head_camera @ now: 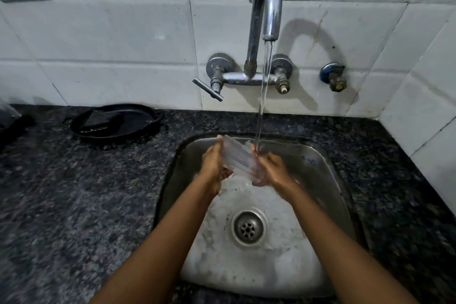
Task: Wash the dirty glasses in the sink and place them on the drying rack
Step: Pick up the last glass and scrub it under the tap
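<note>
A clear ribbed glass point(238, 157) lies tilted on its side over the steel sink point(318, 163), held between both hands. My left hand point(214, 164) cups its left side with fingers wrapped along the wall. My right hand point(270, 168) grips the right end, where the stream of water point(262, 96) from the tap point(267, 0) lands. Motion blur softens the glass. No other glass shows in the sink.
The sink floor is foamy around the drain point(249, 227). A black pan point(116, 119) with a dark scrubber in it sits on the dark granite counter point(74, 192) at the left. Tap valves and a lever point(208, 89) stick out from the tiled wall.
</note>
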`<act>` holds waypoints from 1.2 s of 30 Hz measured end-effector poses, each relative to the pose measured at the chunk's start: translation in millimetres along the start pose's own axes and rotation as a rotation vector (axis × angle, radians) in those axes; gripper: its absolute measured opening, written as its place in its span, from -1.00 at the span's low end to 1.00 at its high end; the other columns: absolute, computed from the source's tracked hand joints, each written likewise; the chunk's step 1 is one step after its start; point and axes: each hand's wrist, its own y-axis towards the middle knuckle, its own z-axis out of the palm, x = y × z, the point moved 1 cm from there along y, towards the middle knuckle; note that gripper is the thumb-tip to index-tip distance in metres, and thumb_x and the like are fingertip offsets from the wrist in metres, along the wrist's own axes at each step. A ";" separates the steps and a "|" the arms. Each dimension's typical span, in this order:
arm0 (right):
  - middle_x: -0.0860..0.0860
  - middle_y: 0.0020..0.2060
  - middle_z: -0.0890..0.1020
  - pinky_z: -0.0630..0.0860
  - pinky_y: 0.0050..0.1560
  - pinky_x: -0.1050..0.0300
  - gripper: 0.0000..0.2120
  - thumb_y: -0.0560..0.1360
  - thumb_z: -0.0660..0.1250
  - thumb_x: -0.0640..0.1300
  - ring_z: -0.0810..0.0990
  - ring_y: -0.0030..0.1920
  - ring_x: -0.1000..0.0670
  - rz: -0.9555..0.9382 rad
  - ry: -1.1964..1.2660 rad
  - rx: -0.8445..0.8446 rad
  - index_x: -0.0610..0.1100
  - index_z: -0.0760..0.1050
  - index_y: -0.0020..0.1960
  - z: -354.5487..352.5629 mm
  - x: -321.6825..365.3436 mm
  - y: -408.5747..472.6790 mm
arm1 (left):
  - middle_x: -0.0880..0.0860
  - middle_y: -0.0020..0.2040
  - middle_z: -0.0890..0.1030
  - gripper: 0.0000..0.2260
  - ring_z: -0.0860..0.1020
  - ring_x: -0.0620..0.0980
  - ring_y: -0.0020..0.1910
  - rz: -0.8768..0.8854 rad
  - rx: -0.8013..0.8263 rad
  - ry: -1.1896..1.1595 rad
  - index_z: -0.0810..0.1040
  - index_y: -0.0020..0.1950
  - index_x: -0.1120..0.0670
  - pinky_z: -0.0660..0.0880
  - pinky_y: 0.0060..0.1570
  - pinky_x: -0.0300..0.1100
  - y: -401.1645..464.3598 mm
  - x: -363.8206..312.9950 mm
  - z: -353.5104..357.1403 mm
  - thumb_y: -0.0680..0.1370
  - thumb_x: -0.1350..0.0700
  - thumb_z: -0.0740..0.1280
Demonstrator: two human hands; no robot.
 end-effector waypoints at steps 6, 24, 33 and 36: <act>-0.07 -0.15 0.64 0.59 -0.15 0.08 -0.65 0.32 0.51 -0.21 0.62 -0.15 -0.05 0.014 0.084 0.108 -0.12 0.50 0.06 -0.5 -11.8 -9.8 | 0.05 -0.07 0.59 -0.85 0.59 0.04 -0.10 0.187 0.073 -0.025 0.45 0.06 0.04 0.55 -0.13 -0.13 -16.7 -16.0 3.7 0.61 0.01 0.16; -0.03 0.05 0.58 0.60 -0.18 0.19 -0.30 0.08 0.64 -0.26 0.59 0.05 -0.03 -0.204 0.038 0.013 -0.03 0.42 0.12 -17.2 0.1 -19.0 | 0.20 0.08 0.54 -0.70 0.52 0.17 0.06 0.798 -0.465 0.660 0.42 0.10 0.22 0.40 -0.12 -0.07 7.8 -102.6 28.7 0.58 -0.02 0.20; 0.01 0.01 0.60 0.54 -0.18 0.35 -0.37 0.14 0.60 -0.33 0.59 0.03 0.01 -0.316 -0.172 0.015 -0.13 0.45 0.14 -33.3 22.1 -31.2 | 0.12 0.29 0.43 -0.63 0.41 0.12 0.24 0.801 -0.454 1.047 0.25 0.40 0.07 0.40 0.12 0.07 -4.8 -89.1 27.5 0.62 -0.01 0.09; 0.06 -0.03 0.58 0.45 -0.18 0.50 -0.37 0.10 0.62 -0.32 0.59 -0.01 0.03 -0.423 -0.395 -0.023 -0.11 0.49 0.12 -41.2 38.5 -44.3 | 0.10 0.11 0.50 -0.62 0.50 0.04 0.06 0.420 -0.250 0.476 0.35 0.32 0.26 0.48 0.03 0.01 -13.0 -49.2 11.8 0.63 0.02 0.10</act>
